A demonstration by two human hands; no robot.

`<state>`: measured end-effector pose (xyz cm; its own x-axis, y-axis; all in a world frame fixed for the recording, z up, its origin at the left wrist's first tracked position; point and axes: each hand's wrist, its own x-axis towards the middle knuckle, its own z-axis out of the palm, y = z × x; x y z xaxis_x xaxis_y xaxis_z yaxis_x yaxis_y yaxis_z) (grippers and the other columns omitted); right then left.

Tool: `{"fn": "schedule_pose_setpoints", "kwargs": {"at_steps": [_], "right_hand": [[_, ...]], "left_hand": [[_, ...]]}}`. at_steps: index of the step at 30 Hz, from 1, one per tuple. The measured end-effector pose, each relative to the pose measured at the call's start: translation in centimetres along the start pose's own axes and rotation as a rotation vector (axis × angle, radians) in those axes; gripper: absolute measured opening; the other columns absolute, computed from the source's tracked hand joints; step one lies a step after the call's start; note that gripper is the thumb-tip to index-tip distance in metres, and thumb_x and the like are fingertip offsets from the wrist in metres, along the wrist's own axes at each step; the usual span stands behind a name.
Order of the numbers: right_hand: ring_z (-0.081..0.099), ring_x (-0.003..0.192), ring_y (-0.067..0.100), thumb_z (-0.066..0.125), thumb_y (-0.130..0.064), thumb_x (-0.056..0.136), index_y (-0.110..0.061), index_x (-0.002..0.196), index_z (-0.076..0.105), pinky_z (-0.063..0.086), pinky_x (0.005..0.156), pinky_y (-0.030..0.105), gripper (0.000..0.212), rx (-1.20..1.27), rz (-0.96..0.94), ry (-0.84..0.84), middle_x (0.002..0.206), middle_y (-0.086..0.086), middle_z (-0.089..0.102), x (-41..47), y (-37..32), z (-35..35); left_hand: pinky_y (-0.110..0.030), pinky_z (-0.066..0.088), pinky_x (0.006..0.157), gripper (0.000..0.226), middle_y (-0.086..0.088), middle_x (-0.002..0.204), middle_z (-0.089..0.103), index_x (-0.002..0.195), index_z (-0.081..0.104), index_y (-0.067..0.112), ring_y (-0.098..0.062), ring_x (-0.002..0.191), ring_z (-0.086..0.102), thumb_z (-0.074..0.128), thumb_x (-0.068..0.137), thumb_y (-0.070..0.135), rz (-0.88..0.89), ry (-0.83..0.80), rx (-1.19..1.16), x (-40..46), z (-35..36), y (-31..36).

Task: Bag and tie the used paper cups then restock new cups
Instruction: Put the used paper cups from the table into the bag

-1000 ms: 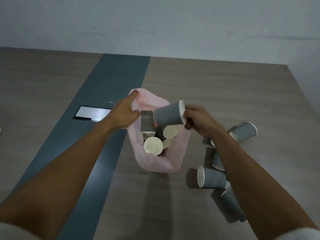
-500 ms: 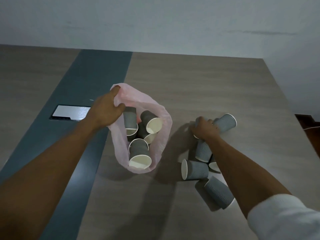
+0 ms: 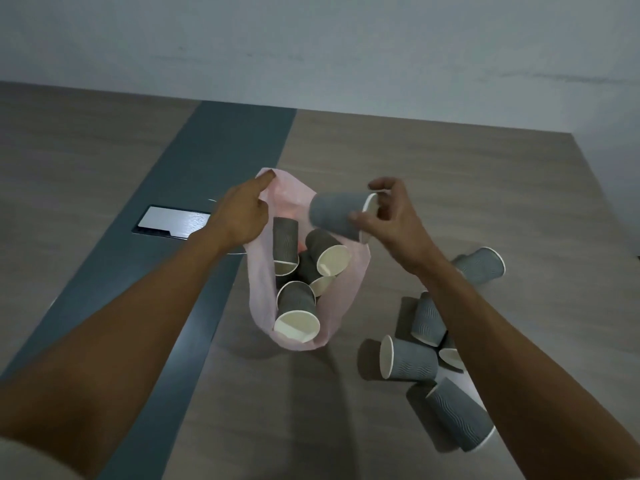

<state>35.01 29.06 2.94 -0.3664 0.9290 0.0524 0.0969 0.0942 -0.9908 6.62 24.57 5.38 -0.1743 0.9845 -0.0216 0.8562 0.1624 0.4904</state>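
From the head view, the left hand (image 3: 242,216) pinched the rim of the pink bag (image 3: 349,299) on the table (image 3: 433,161), its grip holding the mouth apart. The right hand (image 3: 391,223) held a grey cup (image 3: 337,213) over the bag; more cups (image 3: 408,358) lay beside it.

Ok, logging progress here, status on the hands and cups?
Left hand holds pink plastic bag open. Right hand pinches grey paper cup over it. Loose cups on table, nothing blocking.

Left hand (image 3: 242,216) holding pink bag (image 3: 336,306) open, right hand (image 3: 391,220) gripping grey cup (image 3: 337,213) above it, loose cups (image 3: 408,358) on table (image 3: 450,168)
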Motion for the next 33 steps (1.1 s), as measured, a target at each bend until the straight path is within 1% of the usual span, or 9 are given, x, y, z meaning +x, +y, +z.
{"fn": "schedule_pose_setpoints", "kwargs": {"at_steps": [2, 4, 7, 9, 13, 16, 21, 28, 33], "right_hand": [[0.064, 0.101, 0.019, 0.086, -0.037, 0.071, -0.025, 0.130, 0.044, 0.057, 0.079, 0.032, 0.074, -0.144, 0.070, -0.210, 0.120, 0.008, 0.061, 0.0, -0.5, 1.5], [0.060, 0.113, 0.013, 0.085, -0.047, 0.074, -0.031, 0.140, 0.039, 0.056, 0.087, 0.028, 0.082, -0.240, 0.071, -0.217, 0.134, -0.001, 0.057, -0.3, -0.3, 2.8], [0.054, 0.123, 0.017, 0.065, -0.039, 0.095, -0.021, 0.145, 0.040, 0.051, 0.100, 0.038, 0.058, -0.182, 0.105, 0.332, 0.139, 0.003, 0.053, -1.2, 1.4, 3.2], [0.052, 0.122, 0.023, 0.054, -0.036, 0.096, -0.018, 0.142, 0.043, 0.046, 0.102, 0.043, 0.050, -0.013, 0.406, 0.464, 0.139, 0.008, 0.051, -3.0, 3.6, 3.2], [0.056, 0.094, 0.023, 0.060, -0.030, 0.082, -0.017, 0.095, 0.063, 0.041, 0.086, 0.040, 0.018, 0.339, 0.988, 0.082, 0.099, 0.005, 0.062, -7.6, 6.7, 5.1], [0.059, 0.084, 0.018, 0.060, -0.016, 0.092, -0.015, 0.091, 0.064, 0.039, 0.083, 0.037, 0.004, 0.376, 0.965, 0.128, 0.090, 0.004, 0.064, -8.0, 6.9, 6.3], [0.069, 0.079, 0.031, 0.070, 0.000, 0.088, 0.009, 0.106, 0.068, 0.059, 0.071, 0.041, 0.020, 0.427, 0.857, 0.211, 0.098, 0.022, 0.071, -6.5, 4.7, 6.1], [0.065, 0.070, 0.029, 0.069, 0.002, 0.088, 0.005, 0.089, 0.067, 0.057, 0.064, 0.039, 0.004, 0.303, 0.852, 0.375, 0.088, 0.020, 0.069, -7.1, 4.1, 8.8], [0.062, 0.073, 0.013, 0.070, -0.016, 0.090, -0.016, 0.079, 0.069, 0.048, 0.060, 0.023, 0.011, -0.041, 0.390, 0.476, 0.083, 0.003, 0.071, -6.6, 1.3, 10.3]], "left_hand": [[-0.044, 0.042, 0.108, 0.059, -0.015, 0.155, 0.044, 0.158, 0.034, 0.025, -0.039, 0.133, 0.050, 0.040, 0.101, 0.007, -0.019, -0.003, -0.013, 0.1, -0.2, 0.2], [-0.044, 0.044, 0.106, 0.060, -0.014, 0.155, 0.044, 0.158, 0.032, 0.027, -0.038, 0.131, 0.051, 0.039, 0.102, 0.008, -0.041, -0.003, -0.031, 0.2, -0.3, 0.3], [-0.045, 0.046, 0.103, 0.060, -0.015, 0.154, 0.045, 0.159, 0.029, 0.028, -0.039, 0.127, 0.053, 0.039, 0.103, 0.009, -0.066, 0.001, -0.050, 0.2, -0.4, 0.1], [-0.046, 0.048, 0.100, 0.061, -0.016, 0.151, 0.048, 0.160, 0.027, 0.029, -0.038, 0.122, 0.055, 0.039, 0.103, 0.010, -0.079, 0.001, -0.070, 0.1, -0.5, -0.2], [-0.047, 0.049, 0.098, 0.061, -0.016, 0.147, 0.050, 0.160, 0.025, 0.030, -0.036, 0.117, 0.057, 0.039, 0.104, 0.010, -0.088, -0.010, -0.108, 0.1, -0.7, -0.8], [-0.045, 0.047, 0.102, 0.061, -0.014, 0.153, 0.045, 0.161, 0.024, 0.028, -0.037, 0.125, 0.053, 0.040, 0.105, 0.010, -0.102, -0.025, -0.121, -0.3, -0.8, -1.4], [-0.043, 0.042, 0.107, 0.062, -0.016, 0.159, 0.038, 0.161, 0.023, 0.024, -0.040, 0.137, 0.045, 0.038, 0.103, 0.009, -0.141, -0.047, -0.123, -1.2, -1.2, -2.6], [-0.039, 0.046, 0.095, 0.063, -0.016, 0.155, 0.043, 0.161, 0.023, 0.024, -0.039, 0.132, 0.050, 0.039, 0.102, 0.009, -0.123, -0.038, -0.137, -2.9, -1.5, -3.3], [-0.040, 0.048, 0.095, 0.062, -0.017, 0.154, 0.044, 0.160, 0.024, 0.025, -0.040, 0.129, 0.052, 0.039, 0.101, 0.011, -0.127, -0.064, -0.133, -3.8, -1.3, -4.0]]}}
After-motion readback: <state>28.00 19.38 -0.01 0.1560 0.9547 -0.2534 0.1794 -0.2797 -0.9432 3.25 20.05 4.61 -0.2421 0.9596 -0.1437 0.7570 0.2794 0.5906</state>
